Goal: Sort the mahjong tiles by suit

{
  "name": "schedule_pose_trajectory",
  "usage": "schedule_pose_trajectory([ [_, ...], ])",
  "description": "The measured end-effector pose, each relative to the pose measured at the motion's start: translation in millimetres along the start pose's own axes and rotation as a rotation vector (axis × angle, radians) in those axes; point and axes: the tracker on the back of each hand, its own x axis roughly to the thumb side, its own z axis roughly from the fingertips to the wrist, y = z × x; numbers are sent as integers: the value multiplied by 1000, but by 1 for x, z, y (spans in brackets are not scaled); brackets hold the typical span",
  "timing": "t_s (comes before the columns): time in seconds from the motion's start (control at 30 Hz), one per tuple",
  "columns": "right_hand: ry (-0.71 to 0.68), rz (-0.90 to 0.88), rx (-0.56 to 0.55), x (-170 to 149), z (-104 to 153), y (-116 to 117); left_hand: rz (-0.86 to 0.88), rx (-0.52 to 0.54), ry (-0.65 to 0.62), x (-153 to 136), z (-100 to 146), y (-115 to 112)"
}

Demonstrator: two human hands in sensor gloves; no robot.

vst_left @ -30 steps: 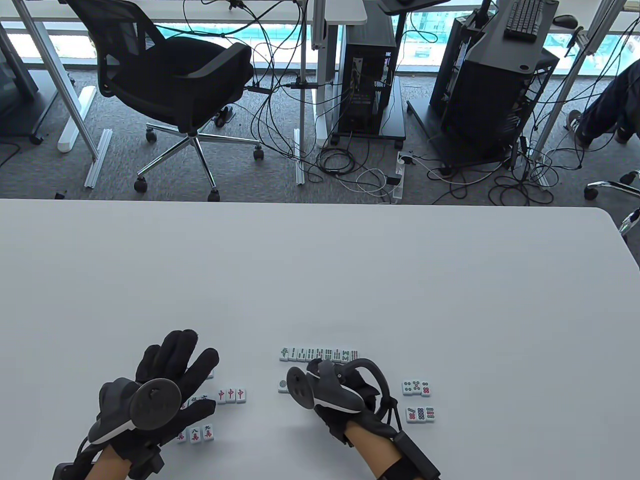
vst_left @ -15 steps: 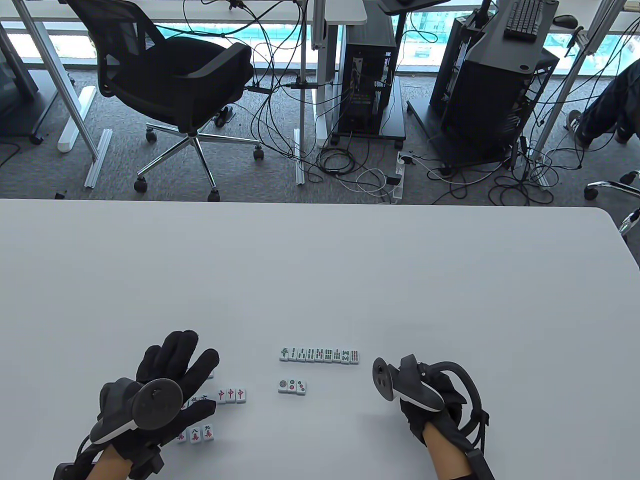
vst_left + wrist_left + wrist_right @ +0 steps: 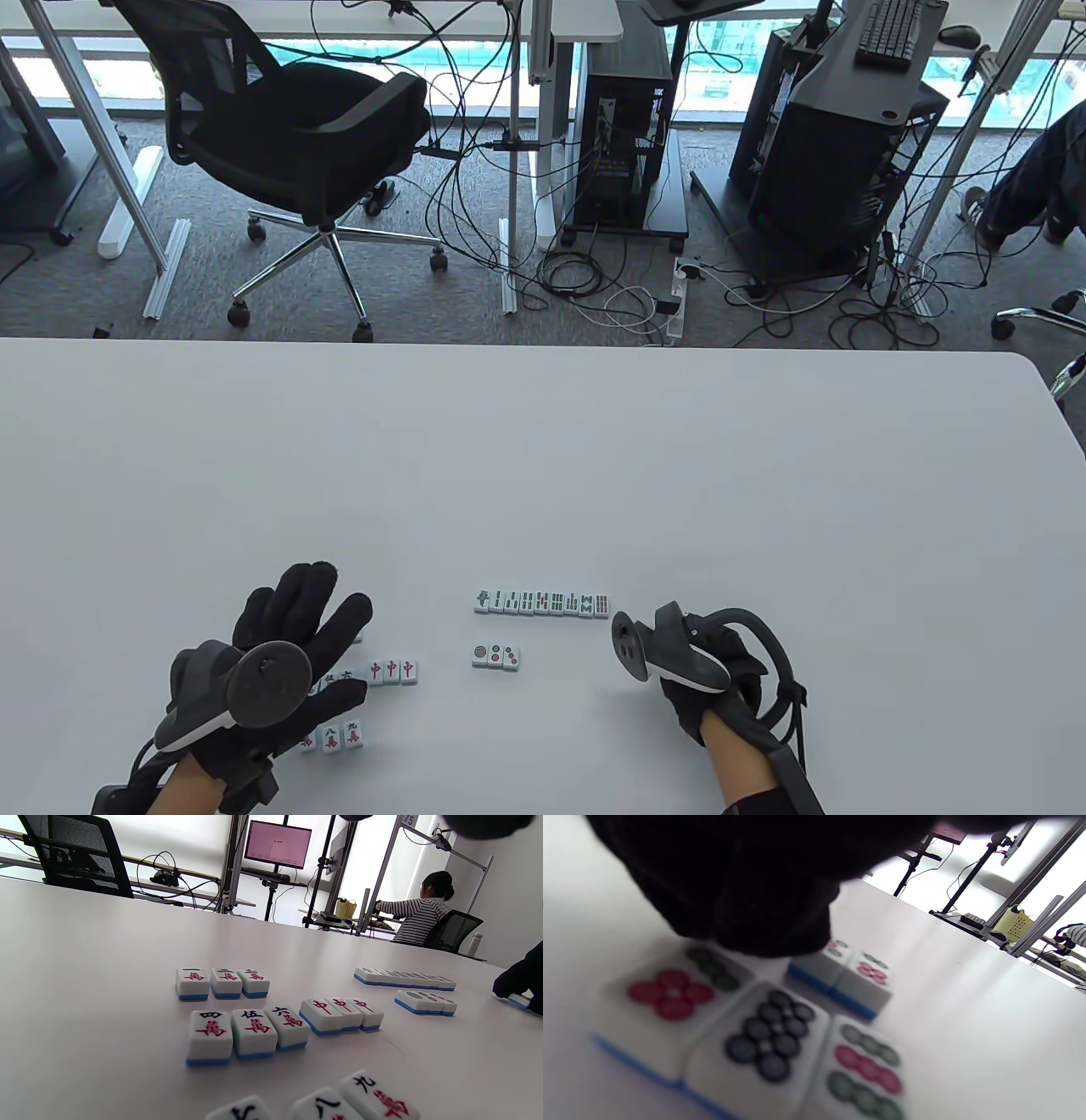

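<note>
A: Item one, bamboo row (image 3: 541, 603). Why is it set far from the edge?

B: A single unbroken line on the tabletop (image 3: 543, 475), tiles touching side to side; it reads as a finished suit, parked out of the way.

A: Item two, short dot group (image 3: 495, 655).

B: Three dot tiles, just nearer than the bamboo row, apart from it. Judged as the start of the dot line, waiting for more.

A: Item three, loose dot tiles (image 3: 755, 1035).

B: Under the right hand (image 3: 708, 675), hidden in the table view. The right wrist view shows one group of three side by side and part of a second group behind. Its fingers (image 3: 734, 891) hang just over the far group; whether they pinch a tile I cannot tell. Likely the next stock for the dot line.

A: Item four, character tiles (image 3: 248, 1031).

B: Rows of three beneath the left hand (image 3: 284, 654), three red-centre tiles (image 3: 341, 1014) touching the middle row. That hand's fingers lie spread and straight, holding nothing; probably just resting by its sorted suit.
</note>
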Motion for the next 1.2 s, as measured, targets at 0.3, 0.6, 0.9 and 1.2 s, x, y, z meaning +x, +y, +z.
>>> schedule_pose_trajectory([
  [0.3,-192,-143,-151,81,-7,-35,-1,3,-9,1,-1,0],
  [0.6,-216,-132,-111,111,-19,-40,0,17,-22,4,1,2],
  [0.9,-228,-140,-127,117,-22,-35,1,18,-20,3,1,2],
  [1.2,-201,-128,-132,80,-9,-43,-1,9,-14,3,1,1],
])
